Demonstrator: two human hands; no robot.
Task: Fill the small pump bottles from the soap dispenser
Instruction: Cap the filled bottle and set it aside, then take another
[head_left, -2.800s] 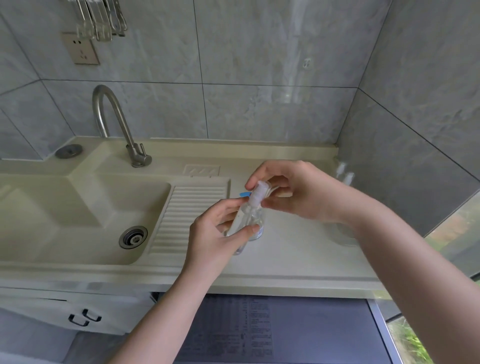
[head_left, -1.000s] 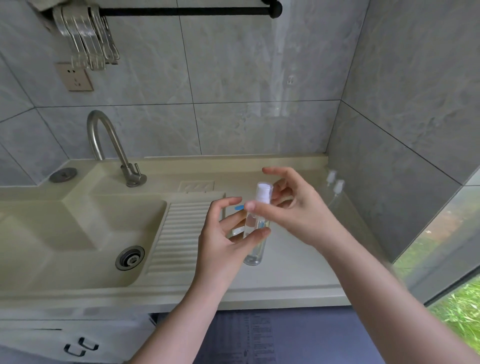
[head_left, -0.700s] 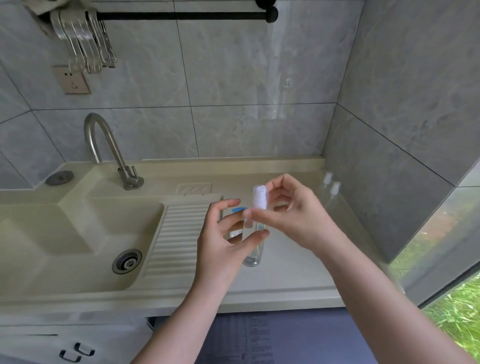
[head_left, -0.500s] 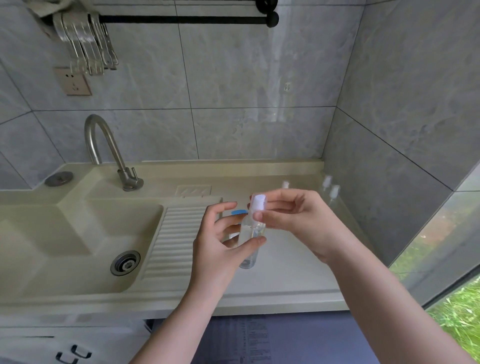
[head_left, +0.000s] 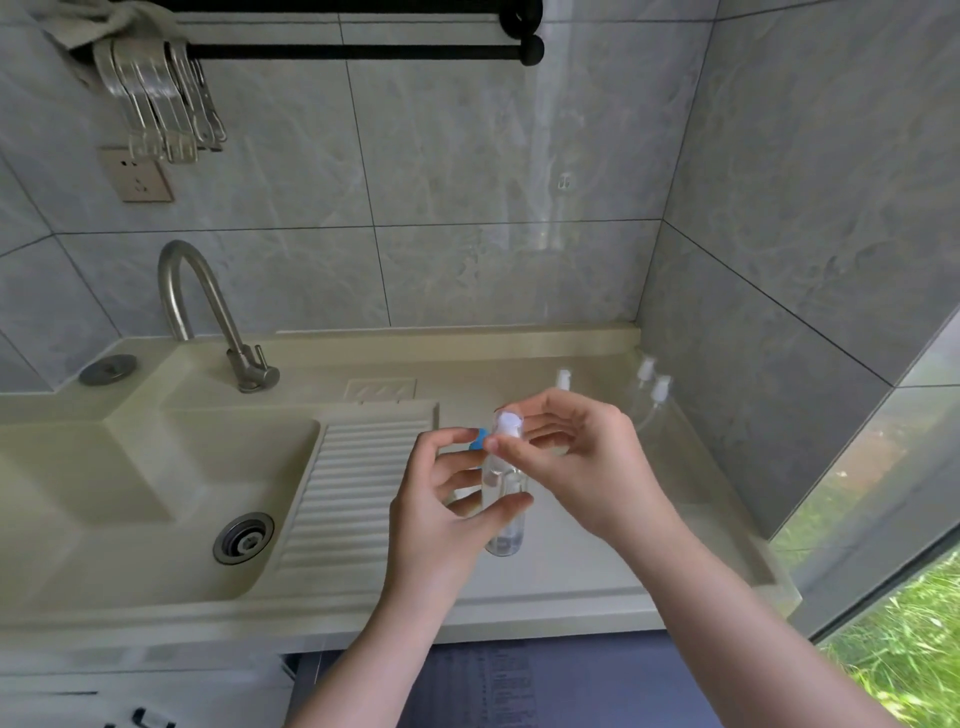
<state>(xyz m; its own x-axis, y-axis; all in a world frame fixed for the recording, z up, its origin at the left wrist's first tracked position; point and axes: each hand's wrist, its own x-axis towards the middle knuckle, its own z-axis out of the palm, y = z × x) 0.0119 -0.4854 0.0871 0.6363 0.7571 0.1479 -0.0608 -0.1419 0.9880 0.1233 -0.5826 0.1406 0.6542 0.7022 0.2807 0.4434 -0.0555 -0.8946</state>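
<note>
Since a second ago the right hand has turned on the cap — pinching it; left hand grips the bottle, right of the sink — light, slick, hold mid-body.

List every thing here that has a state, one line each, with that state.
small pump bottle: upright, held above the counter, pump top on
left hand: grips the bottle's body
right hand: pinches the white pump top
faucet: no water running
sink drain: unplugged
spare pump bottles: standing by the right wall, tops on
hangers: hanging on the black rail
</note>
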